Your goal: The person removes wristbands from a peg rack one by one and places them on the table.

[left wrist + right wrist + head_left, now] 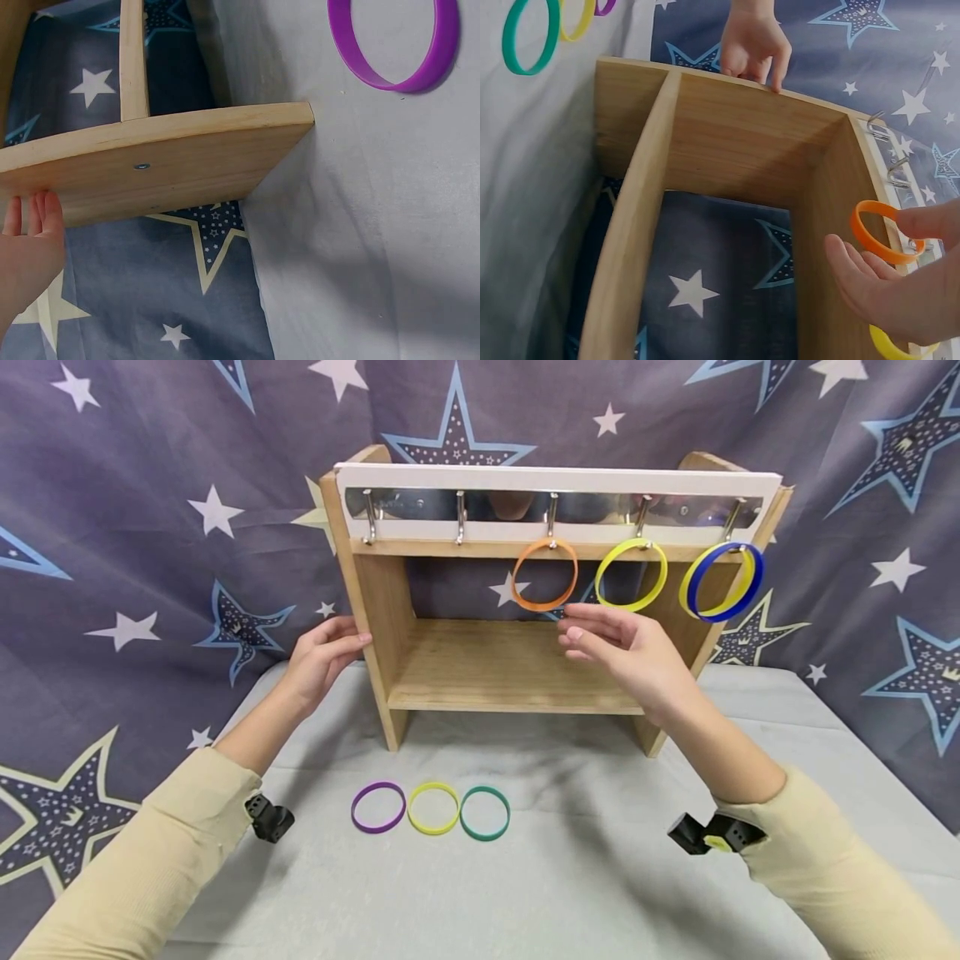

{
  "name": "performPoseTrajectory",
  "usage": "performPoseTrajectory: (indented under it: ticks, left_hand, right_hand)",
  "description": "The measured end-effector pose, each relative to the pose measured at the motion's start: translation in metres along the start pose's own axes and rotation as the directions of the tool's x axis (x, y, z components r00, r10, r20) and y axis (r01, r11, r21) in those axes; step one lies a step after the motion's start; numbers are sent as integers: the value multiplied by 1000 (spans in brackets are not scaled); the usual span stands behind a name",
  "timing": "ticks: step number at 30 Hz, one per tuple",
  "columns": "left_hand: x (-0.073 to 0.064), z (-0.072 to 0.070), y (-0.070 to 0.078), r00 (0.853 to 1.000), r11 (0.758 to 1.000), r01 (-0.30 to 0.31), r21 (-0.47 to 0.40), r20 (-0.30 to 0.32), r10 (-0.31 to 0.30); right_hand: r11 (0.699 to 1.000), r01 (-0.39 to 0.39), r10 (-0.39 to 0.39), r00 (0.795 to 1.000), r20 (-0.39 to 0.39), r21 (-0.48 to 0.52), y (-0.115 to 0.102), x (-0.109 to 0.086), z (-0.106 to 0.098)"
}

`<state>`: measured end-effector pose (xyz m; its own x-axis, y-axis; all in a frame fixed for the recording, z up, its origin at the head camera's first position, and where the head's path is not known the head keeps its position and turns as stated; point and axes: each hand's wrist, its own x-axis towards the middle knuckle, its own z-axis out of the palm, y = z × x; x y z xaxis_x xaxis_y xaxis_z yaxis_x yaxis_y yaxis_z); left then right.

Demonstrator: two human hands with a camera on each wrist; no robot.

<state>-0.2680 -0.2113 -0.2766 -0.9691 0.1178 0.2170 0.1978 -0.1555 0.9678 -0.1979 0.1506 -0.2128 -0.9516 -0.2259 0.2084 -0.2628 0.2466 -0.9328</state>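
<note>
Far L: a beige sleeve (161, 831) w/ a small black cam (270, 818). L hand (318, 664) rests at the wooden rack's (510, 668) L side panel, fingers fairly straight w/ tips on the outer face, thumb by the front edge.

On the pale cloth (420, 902) in front of the rack, L to R: purple ring (378, 832), yellow ring (433, 832), teal ring (485, 838), all flat in a row, v. close together.

Up top, a white strip (555, 478) w/ a shiny metal plate & 5 hooks runs across the rack. Orange ring (536, 607) hangs on the 3rd (middle) hook (552, 514).

R hand (637, 660) is right by the orange ring's lower edge, fingers extended & loose, thumb apart from them in the R wrist view; can't tell if any fingertip touches the ring.

Next R: 2nd yellow ring (630, 609) on the 4th hook, then 3rd yellow ring (686, 583) & blue ring (760, 581) together on the 5th, blue in front. Starry backdrop (127, 685) behind.
</note>
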Motion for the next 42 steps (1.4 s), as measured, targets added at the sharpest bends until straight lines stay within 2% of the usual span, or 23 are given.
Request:
performPoseTrajectory:
  ticks: [5,11,23,32,42]
  left_hand:
    - [0,0,0,1000,1000,0,5,0,0]
    - [1,-1,-2,1000,1000,-7,-6,1,7]
    - [2,-2,-2,1000,1000,-14,-16,6,14]
    - [2,0,-2,1000,1000,-23,-6,7,23]
    - [0,1,0,1000,1000,-13,2,0,13]
  right_hand:
    - [1000,6,-6,1000,-16,6,-8,3,-1]
    - [994,9,-3,999,-52,113,-14,8,2]
    - [958,153,-113,978,-175,241,-18,16,12]
    - [948,204,-142,958,-249,243,-19,16,13]
    - [925,230,-149,952,-269,302,-25,15,11]
